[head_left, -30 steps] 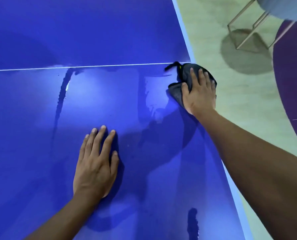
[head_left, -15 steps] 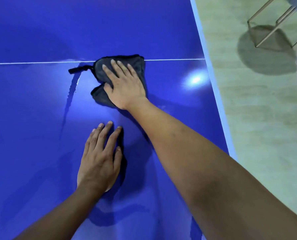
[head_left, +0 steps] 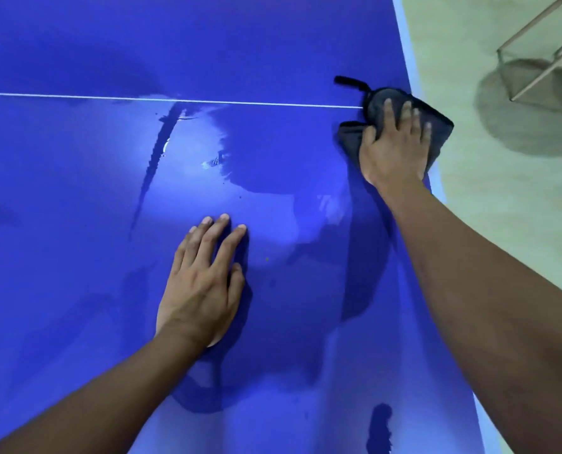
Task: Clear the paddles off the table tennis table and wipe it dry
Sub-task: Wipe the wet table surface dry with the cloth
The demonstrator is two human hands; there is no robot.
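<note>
Cloth (head_left: pixel 350 139) lies half hidden under right hand (head_left: pixel 396 149).

The table tennis table (head_left: pixel 76 198) is a glossy deep blue with a pale border down its right edge. On the near side of its thin white line (head_left: pixel 207 101), the surface is blotched with darker wet patches, and one narrow streak runs down from the line itself. The cloth (head_left: pixel 439 128) is dark grey and bunched, with a black loop poking out beyond the line. It sits at the line's right end, overhanging the table's edge, pressed under the right hand (head_left: pixel 394 149).
</note>
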